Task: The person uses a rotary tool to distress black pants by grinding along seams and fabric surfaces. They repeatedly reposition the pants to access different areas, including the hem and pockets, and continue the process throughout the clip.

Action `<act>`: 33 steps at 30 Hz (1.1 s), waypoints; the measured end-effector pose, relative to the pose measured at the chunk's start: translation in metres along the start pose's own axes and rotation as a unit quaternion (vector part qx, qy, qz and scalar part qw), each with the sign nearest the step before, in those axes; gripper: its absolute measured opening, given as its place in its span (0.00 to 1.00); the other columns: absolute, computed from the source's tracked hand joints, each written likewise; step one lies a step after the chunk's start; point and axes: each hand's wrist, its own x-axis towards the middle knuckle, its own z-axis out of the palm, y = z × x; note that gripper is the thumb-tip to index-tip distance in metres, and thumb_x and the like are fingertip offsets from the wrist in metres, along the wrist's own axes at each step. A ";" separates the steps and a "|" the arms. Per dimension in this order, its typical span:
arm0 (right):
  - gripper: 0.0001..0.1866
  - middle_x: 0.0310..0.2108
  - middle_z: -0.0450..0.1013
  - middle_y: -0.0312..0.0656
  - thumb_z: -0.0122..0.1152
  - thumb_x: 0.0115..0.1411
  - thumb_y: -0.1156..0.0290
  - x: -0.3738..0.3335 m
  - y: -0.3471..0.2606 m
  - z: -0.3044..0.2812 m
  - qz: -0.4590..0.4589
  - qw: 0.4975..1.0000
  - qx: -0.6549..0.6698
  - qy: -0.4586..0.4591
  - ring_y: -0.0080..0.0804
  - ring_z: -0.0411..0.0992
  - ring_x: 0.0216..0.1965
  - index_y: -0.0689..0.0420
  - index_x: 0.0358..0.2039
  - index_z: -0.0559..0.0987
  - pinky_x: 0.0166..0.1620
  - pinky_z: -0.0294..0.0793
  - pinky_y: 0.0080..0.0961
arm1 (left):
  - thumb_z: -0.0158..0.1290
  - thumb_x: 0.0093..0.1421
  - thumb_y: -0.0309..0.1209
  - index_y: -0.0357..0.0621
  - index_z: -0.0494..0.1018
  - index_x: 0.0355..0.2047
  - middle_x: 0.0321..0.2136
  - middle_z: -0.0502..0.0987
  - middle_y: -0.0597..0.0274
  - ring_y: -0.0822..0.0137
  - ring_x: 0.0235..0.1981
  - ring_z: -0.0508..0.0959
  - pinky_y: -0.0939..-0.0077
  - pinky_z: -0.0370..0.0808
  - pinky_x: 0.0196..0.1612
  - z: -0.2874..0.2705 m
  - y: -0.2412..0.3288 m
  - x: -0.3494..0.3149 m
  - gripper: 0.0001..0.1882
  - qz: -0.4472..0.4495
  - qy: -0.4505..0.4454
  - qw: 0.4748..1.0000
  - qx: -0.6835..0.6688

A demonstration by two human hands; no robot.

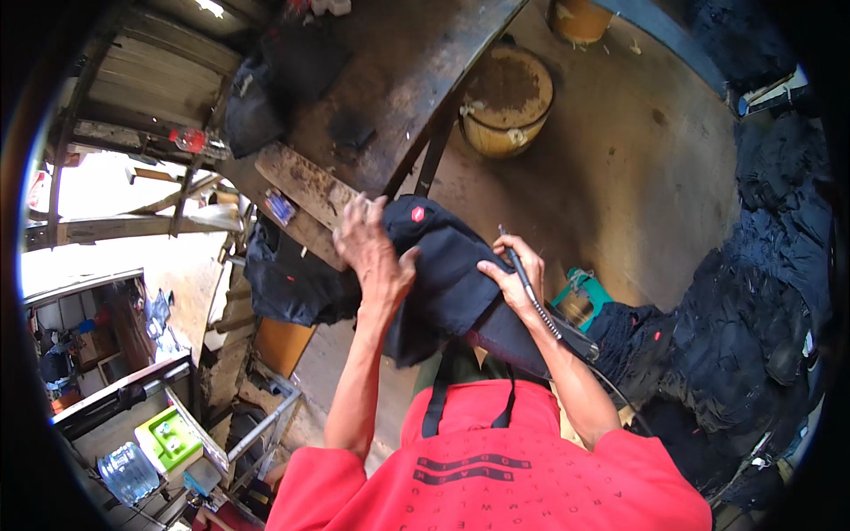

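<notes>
Fingers of L hand (pixel 375 258) spread, apparently empty, by blk cloth (pixel 447 270); R hand (pixel 511 284) curled round corded tool (pixel 516 264). Red badge (pixel 418 214) already on; remainder unclear.

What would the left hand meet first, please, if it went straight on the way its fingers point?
Probably the wooden board by the table, just beyond the left hand, though depth is unclear.

Your right hand (pixel 526 268) grips a black pen-shaped corded tool (pixel 517 265), thumb against black cloth (pixel 443 274) bearing a red patch (pixel 418 214). Your left hand (pixel 376 257), unclenched, at cloth's left edge, near worn wooden board (pixel 305 186).
</notes>
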 end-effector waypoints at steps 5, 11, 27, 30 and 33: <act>0.30 0.40 0.83 0.39 0.91 0.47 0.69 -0.009 -0.007 -0.004 0.011 0.999 -0.044 0.019 0.29 0.81 0.41 0.55 0.50 0.83 0.46 0.80 0.29 | 0.49 0.77 0.55 0.71 0.65 0.79 0.86 0.39 0.52 0.44 0.86 0.35 0.32 0.26 0.80 0.022 0.003 -0.011 0.33 0.102 -0.203 0.973 0.030; 0.26 0.42 0.84 0.47 0.89 0.51 0.63 -0.017 -0.011 -0.012 -0.010 0.994 -0.103 0.019 0.44 0.83 0.47 0.59 0.46 0.85 0.55 0.82 0.39 | 0.66 0.67 0.45 0.61 0.88 0.55 0.79 0.64 0.55 0.49 0.80 0.58 0.44 0.48 0.78 0.035 -0.019 -0.004 0.17 0.115 -0.068 0.986 -0.097; 0.15 0.43 0.87 0.57 0.73 0.57 0.78 0.028 -0.013 0.051 -0.358 0.918 -0.147 -0.086 0.53 0.88 0.49 0.67 0.46 0.88 0.59 0.87 0.46 | 0.74 0.58 0.46 0.56 0.91 0.33 0.37 0.89 0.75 0.68 0.55 0.83 0.55 0.59 0.74 0.070 -0.047 0.029 0.11 0.097 0.022 0.977 -0.186; 0.16 0.44 0.87 0.57 0.73 0.58 0.79 0.030 -0.014 0.053 -0.368 0.910 -0.161 -0.103 0.52 0.88 0.50 0.67 0.47 0.88 0.60 0.87 0.46 | 0.74 0.58 0.46 0.56 0.90 0.33 0.37 0.89 0.75 0.68 0.55 0.83 0.55 0.59 0.73 0.069 -0.046 0.029 0.11 0.096 0.024 0.977 -0.190; 0.16 0.43 0.87 0.53 0.76 0.57 0.78 0.031 -0.016 0.056 -0.357 0.914 -0.163 -0.105 0.51 0.87 0.51 0.65 0.46 0.89 0.60 0.86 0.47 | 0.75 0.58 0.40 0.53 0.91 0.34 0.37 0.90 0.73 0.63 0.55 0.84 0.57 0.65 0.70 0.066 -0.045 0.029 0.09 0.099 0.020 0.978 -0.185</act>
